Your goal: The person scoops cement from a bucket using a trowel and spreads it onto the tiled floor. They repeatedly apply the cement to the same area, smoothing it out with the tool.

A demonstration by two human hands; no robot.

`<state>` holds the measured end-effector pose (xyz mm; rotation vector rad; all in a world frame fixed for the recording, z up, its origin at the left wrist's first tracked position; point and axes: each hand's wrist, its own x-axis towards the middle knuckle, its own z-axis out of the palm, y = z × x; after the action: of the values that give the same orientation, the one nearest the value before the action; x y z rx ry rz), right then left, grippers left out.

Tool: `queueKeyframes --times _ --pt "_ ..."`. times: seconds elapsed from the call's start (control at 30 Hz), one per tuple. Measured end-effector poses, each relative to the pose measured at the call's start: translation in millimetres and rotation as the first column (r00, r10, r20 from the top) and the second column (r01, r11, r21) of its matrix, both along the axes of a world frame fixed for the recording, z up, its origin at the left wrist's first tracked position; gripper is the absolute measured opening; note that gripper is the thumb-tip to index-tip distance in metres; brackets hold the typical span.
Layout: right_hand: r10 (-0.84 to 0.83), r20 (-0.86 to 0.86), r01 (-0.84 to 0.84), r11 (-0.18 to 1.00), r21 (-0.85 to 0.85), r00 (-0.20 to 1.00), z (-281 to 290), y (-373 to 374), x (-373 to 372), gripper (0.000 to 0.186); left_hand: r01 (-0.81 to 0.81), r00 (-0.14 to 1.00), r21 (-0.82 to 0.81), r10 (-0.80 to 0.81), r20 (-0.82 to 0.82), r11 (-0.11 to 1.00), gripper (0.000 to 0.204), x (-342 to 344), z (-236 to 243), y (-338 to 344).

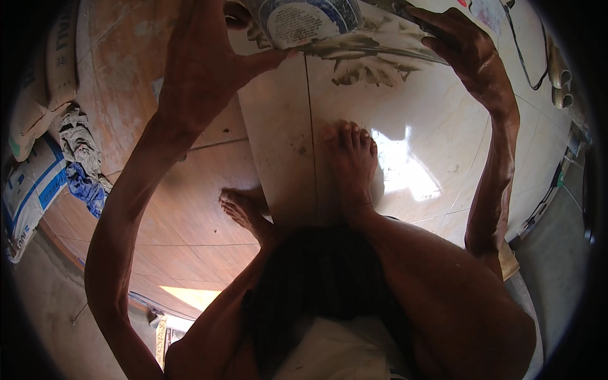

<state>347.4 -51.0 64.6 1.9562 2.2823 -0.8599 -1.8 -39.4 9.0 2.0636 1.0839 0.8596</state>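
Observation:
My left hand [204,69] is at the top left, its thumb stretched out toward the base of a bucket with a blue and white label [304,24]. The thumb and fingers are apart; most of the fingers are cut off or hidden at the top edge. To the right of the bucket lies a flat shiny piece with brown leaf markings [386,33] and a long straight lower edge. My right hand [465,54] is closed on the dark bar along its right end. Brown leaf markings [373,71] also show on the pale floor just below that edge.
My bare feet [356,149] stand on pale and brown floor tiles [282,145]. Sacks [35,180] and crumpled cloths [82,158] lie at the left. A black cord [529,69] curves across the upper right, beside pale slippers [560,82].

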Motion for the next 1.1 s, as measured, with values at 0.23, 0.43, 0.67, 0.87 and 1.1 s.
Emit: queueKeyframes --times 0.23,0.43,0.67,0.87,1.1 --pt "0.025 -0.014 -0.025 1.000 0.001 1.000 -3.5 0.5 1.6 0.043 0.004 0.998 -0.042 -0.006 -0.056 0.999 0.092 -2.9 2.0 -0.1" --pt "0.021 -0.010 -0.021 1.000 0.006 1.000 -4.5 0.0 2.8 0.043 0.038 0.999 0.051 -0.037 -0.024 0.998 0.093 -1.8 -3.7 -1.7" --pt "0.034 -0.009 -0.034 0.999 -0.001 0.999 -5.0 0.2 3.0 0.042 -0.036 0.997 -0.119 0.029 -0.065 0.992 0.094 -4.0 -6.1 -3.9" --pt "0.083 0.043 -0.086 0.993 0.082 0.996 -3.2 -5.6 -4.1 0.043 0.062 0.998 0.000 -0.062 -0.017 0.998 0.093 -8.3 -11.3 -2.5" --pt "0.041 0.016 -0.041 0.999 -0.009 0.999 -4.3 0.1 1.2 0.043 0.028 0.999 0.003 -0.028 -0.046 1.000 0.093 -6.5 -16.9 -5.7"
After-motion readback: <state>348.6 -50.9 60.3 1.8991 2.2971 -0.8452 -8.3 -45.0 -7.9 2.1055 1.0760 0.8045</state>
